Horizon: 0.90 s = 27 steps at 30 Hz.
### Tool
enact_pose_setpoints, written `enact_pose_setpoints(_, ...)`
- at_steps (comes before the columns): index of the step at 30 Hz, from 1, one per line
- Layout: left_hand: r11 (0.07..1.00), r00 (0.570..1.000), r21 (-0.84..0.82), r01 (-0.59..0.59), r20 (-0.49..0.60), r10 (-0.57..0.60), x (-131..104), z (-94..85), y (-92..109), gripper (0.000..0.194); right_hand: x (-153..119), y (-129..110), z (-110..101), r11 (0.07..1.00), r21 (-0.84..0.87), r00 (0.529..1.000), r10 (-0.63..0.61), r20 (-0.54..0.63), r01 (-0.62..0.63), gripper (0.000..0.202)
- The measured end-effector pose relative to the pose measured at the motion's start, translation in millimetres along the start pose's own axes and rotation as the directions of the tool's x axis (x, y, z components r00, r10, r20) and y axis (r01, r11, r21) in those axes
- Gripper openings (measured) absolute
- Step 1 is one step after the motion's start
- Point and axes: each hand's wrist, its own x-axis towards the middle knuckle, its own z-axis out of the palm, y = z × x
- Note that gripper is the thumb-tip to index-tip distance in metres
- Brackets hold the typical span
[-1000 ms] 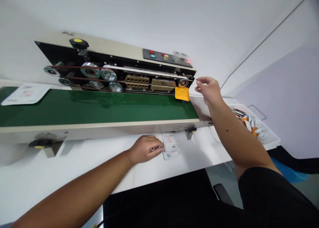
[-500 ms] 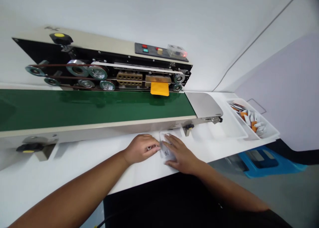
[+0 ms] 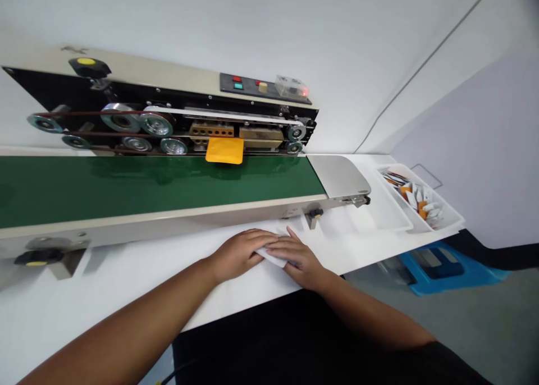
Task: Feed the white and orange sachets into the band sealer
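Note:
A small white packet (image 3: 273, 257) is held low over the white table between my two hands, partly covered by fingers. My left hand (image 3: 239, 255) has its fingers closed over the packet's left side. My right hand (image 3: 301, 261) grips its right side, with one finger sticking up. Beyond them stands a band sealing machine (image 3: 168, 90) with pulleys and a green conveyor belt (image 3: 160, 186). An orange packet (image 3: 224, 151) hangs from the sealing band, just above the belt.
At the right, a white tray (image 3: 452, 223) holds several white and orange packets, beside another white tray (image 3: 379, 211). Below the table edge is a blue plastic stool (image 3: 475, 275). Black knobs (image 3: 40, 256) stick out under the conveyor.
The orange packet has travelled left along the sealing band. My hands have come together, and the white packet, flat under my right hand before, is now tilted between both hands.

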Motion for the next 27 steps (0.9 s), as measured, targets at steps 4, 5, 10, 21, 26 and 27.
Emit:
enact_pose_setpoints(4,0.999,0.99,0.044,0.0,-0.139,0.006,-0.6,-0.5,-3.8,0.031,2.7,-6.1,-4.0,1.0,0.014,0.979,0.017,-0.202,-0.014,0.04)
enact_pose_setpoints(5,0.999,0.987,0.054,0.009,-0.163,0.0,-0.5,-0.8,-3.8,0.028,3.4,-8.3,-6.5,0.998,0.018,0.962,0.056,-0.266,-0.053,0.035)
enact_pose_setpoints(10,0.995,0.983,0.072,0.063,-0.177,-0.049,0.6,-1.4,-2.0,0.024,13.7,-21.5,-45.0,0.956,0.128,0.838,0.294,-0.46,-0.266,0.012)
enact_pose_setpoints(21,0.994,0.978,0.093,-0.053,-0.195,0.071,4.2,-4.8,1.1,0.019,135.6,32.9,-191.1,0.751,0.409,0.722,0.64,-0.262,-0.518,0.03)
enact_pose_setpoints(26,0.989,0.966,0.11,-0.094,-0.231,0.117,4.7,-6.1,1.3,0.018,175.7,65.6,-194.8,0.683,0.462,0.674,0.705,-0.218,-0.566,0.036)
enact_pose_setpoints(27,0.989,0.966,0.116,-0.093,-0.232,0.118,4.6,-6.1,1.3,0.019,180.3,69.1,-192.5,0.675,0.471,0.665,0.714,-0.219,-0.569,0.038)
